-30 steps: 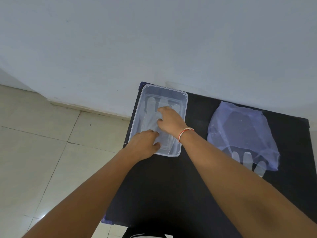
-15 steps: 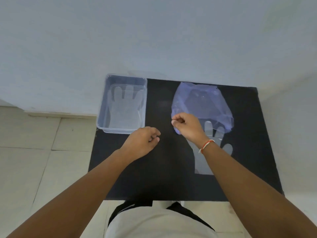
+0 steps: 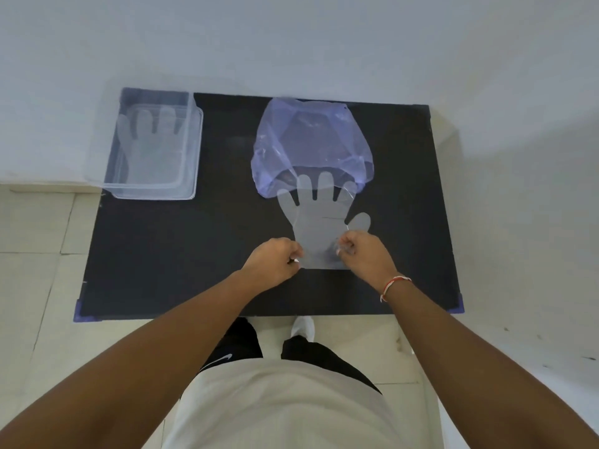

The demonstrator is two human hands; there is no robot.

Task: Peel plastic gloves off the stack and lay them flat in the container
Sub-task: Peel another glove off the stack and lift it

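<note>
I see the left hand and right hand each pinching the glove stack's cuff corners. The clear container, left of the stack, holds a flat glove.

A: Does the stack show how many gloves it holds?
B: No, the layers can't be told apart, and its fingertips at 12 o'clock sit under the bag.
A: And the hands?
B: The left hand and right hand curl their fingers under. Both arms run off the bottom edge.
</note>
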